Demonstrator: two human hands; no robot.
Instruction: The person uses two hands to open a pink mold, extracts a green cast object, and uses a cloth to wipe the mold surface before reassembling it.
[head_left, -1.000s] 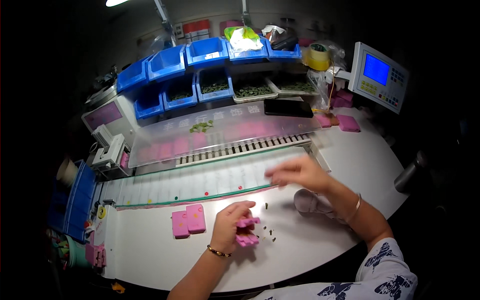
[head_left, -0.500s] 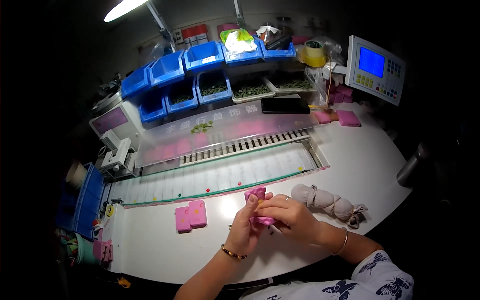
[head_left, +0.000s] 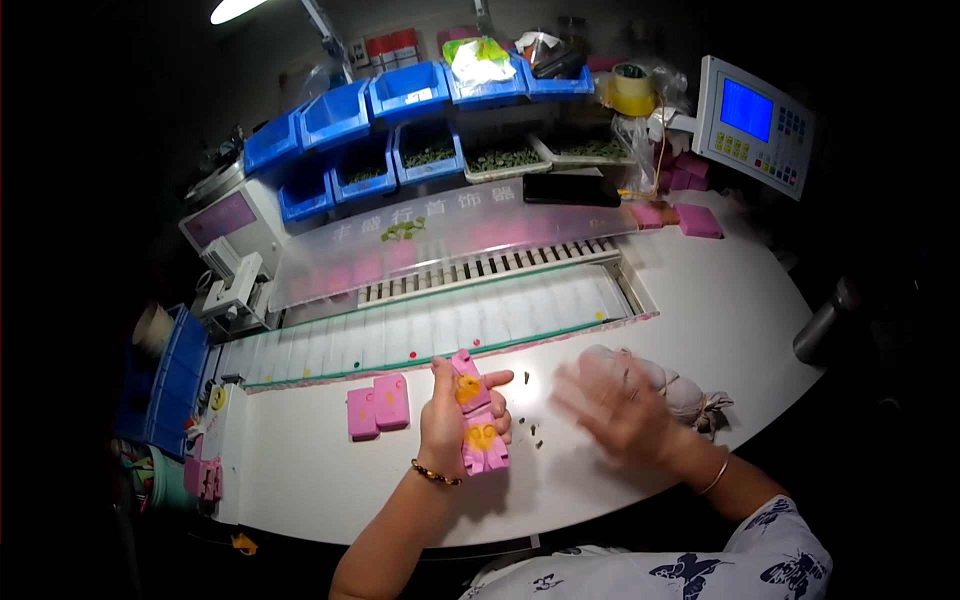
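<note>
At the lower right of the frame, nearest, is a white sleeve printed with dark butterflies. The left hand, just below the middle of the frame and with a beaded bracelet at its wrist, grasps an opened pink mould along one side, its index finger sticking out to the right behind it. The mould's two halves stand one above the other, yellow-stained insides showing. The right hand is right of centre, in front of a knotted beige cloth bundle; it is blurred, so I cannot tell whether its fingers are released or hold something small. Between the hands, a few dark bits lie on the white table. Two pink blocks lie touching, left of centre. Beyond them a pale strip with a green edge crosses the frame, then a row of rollers and a clear cover bearing green pieces and a black phone. Farther back stand blue bins at upper centre and a console with a blue screen at upper right.
</note>
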